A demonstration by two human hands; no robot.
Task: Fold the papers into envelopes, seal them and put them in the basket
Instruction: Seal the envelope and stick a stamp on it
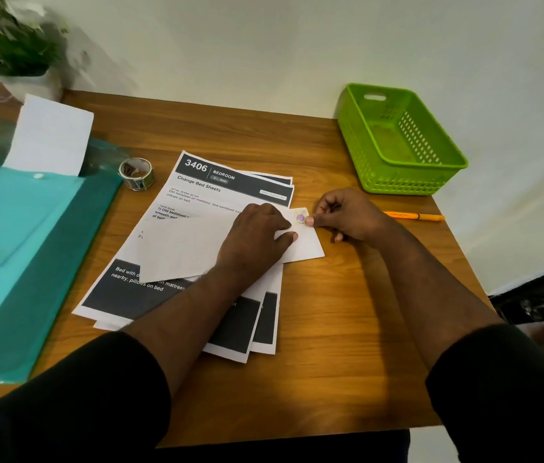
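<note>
A folded white paper envelope (193, 248) lies on top of several printed sheets (203, 192) in the middle of the wooden table. My left hand (253, 242) presses flat on the envelope near its right end. My right hand (344, 215) pinches a small sticker (300, 218) with a purple mark at the envelope's upper right corner. The green plastic basket (431, 168) stands at the back right with nothing in it.
A roll of stickers (136, 173) sits left of the sheets. A teal plastic folder (13, 235) with white paper (50, 138) in it covers the table's left side. An orange pen (414, 216) lies by the right edge. A potted plant (19, 51) stands back left.
</note>
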